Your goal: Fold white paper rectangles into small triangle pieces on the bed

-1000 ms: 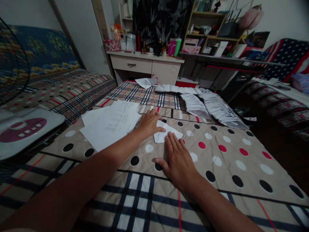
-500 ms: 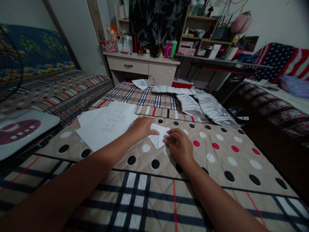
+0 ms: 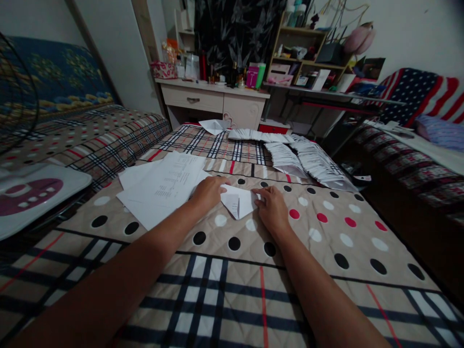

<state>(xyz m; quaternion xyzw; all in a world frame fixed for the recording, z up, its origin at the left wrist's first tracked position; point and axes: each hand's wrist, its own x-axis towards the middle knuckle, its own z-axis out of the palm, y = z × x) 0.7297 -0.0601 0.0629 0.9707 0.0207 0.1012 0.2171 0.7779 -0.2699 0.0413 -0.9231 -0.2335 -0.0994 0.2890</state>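
Observation:
Between my hands, a folded sheet of paper [image 3: 243, 200] rests on the polka-dot bedspread, its lower end coming to a point and a printed flap showing on its left part. My left hand [image 3: 209, 192] pinches its upper left corner between thumb and fingers. At the upper right corner, my right hand [image 3: 271, 208] grips the paper with thumb and forefinger, the other fingers curled under. Beside my left forearm lies a loose stack of printed sheets [image 3: 163, 188], partly covered by that hand and arm.
Farther back on the bedspread [image 3: 319, 295] stand rows of folded papers [image 3: 319, 162], with another folded paper [image 3: 214, 126] near the far edge. A white plastic appliance [image 3: 43, 195] is at the left. A cluttered dresser [image 3: 213, 99] stands beyond the bed.
My hands have moved apart toward the paper's two upper corners. The right hand has shifted up and right, and more of the paper and its printed flap shows.

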